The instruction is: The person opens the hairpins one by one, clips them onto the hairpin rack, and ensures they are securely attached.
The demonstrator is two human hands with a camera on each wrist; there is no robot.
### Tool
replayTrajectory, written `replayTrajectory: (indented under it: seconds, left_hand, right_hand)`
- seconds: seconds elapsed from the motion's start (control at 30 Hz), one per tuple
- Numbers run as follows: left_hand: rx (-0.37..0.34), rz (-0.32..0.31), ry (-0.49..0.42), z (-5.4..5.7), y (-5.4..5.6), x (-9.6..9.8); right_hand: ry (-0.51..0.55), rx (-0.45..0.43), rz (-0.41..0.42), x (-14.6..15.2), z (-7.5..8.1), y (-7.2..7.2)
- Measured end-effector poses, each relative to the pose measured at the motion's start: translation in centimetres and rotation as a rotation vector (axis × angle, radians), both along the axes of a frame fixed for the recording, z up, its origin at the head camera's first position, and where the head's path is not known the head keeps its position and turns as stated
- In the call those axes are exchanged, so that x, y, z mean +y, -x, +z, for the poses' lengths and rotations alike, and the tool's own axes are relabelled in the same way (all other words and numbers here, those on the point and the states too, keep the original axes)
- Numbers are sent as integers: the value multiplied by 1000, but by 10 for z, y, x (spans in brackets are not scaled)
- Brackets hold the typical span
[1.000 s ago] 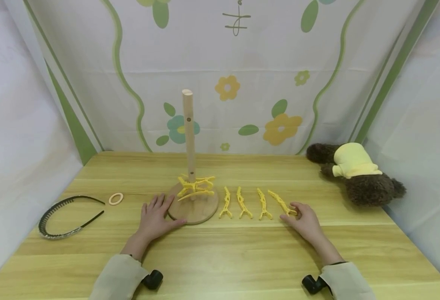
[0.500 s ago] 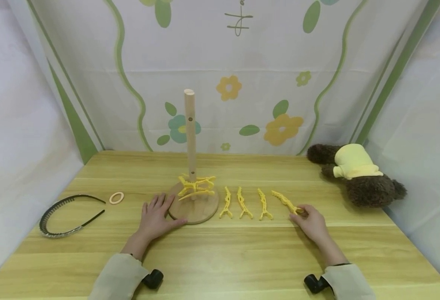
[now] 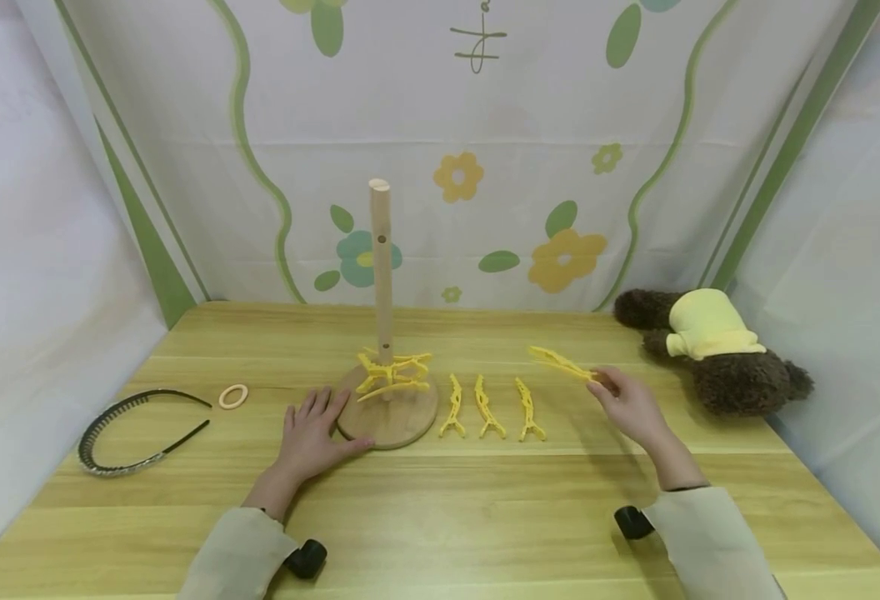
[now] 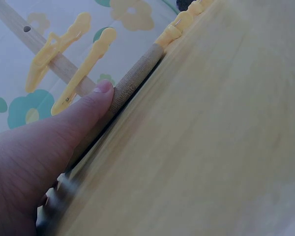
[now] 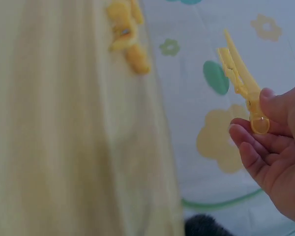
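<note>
My right hand (image 3: pixel 630 408) pinches a yellow hair clip (image 3: pixel 569 365) by its handle end, above the table. In the right wrist view the clip (image 5: pixel 254 104) points upward between thumb and fingers, its long prongs parted. My left hand (image 3: pixel 312 442) rests at the left edge of a round wooden base (image 3: pixel 402 425), fingers spread and thumb along the front rim. An upright wooden post (image 3: pixel 382 275) rises from that base. Several yellow clips (image 3: pixel 393 388) sit low around the post. Three more, including a yellow hair clip (image 3: pixel 526 408), lie in a row on the table.
A black toothed headband (image 3: pixel 110 417) and a small pale ring (image 3: pixel 233 397) lie on the table (image 3: pixel 455 525) at the left. At the back right lies a dark brown plush toy (image 3: pixel 740 379) in a yellow top. A flower-printed cloth (image 3: pixel 440 100) hangs behind the table.
My right hand has gripped the rightmost hair clip, drawn it right, then lifted it off the table and away from me. The left hand stays on the base.
</note>
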State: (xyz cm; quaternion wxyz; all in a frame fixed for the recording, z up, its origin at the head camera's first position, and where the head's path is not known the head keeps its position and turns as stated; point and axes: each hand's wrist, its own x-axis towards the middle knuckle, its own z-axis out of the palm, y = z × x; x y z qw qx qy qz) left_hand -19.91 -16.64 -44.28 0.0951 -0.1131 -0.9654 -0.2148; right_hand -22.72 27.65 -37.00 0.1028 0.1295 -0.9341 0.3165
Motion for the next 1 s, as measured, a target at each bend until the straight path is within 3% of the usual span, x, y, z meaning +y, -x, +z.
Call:
replayTrajectory:
  seconds: [0.23, 0.37, 0.47, 0.73, 1.0]
  left_hand:
    - [-5, 2, 1, 0, 0, 0]
    - [-1, -4, -8, 0, 0, 0]
    - [0, -3, -9, 1, 0, 0]
    - [-8, -7, -19, 2, 0, 1]
    - [19, -10, -21, 2, -2, 0]
  right_hand:
    - [56, 106, 73, -45, 26, 27]
    - [85, 167, 151, -77, 40, 39]
    - [109, 164, 225, -101, 45, 46]
    - [103, 130, 351, -155, 47, 52]
    - [125, 103, 408, -191, 44, 48]
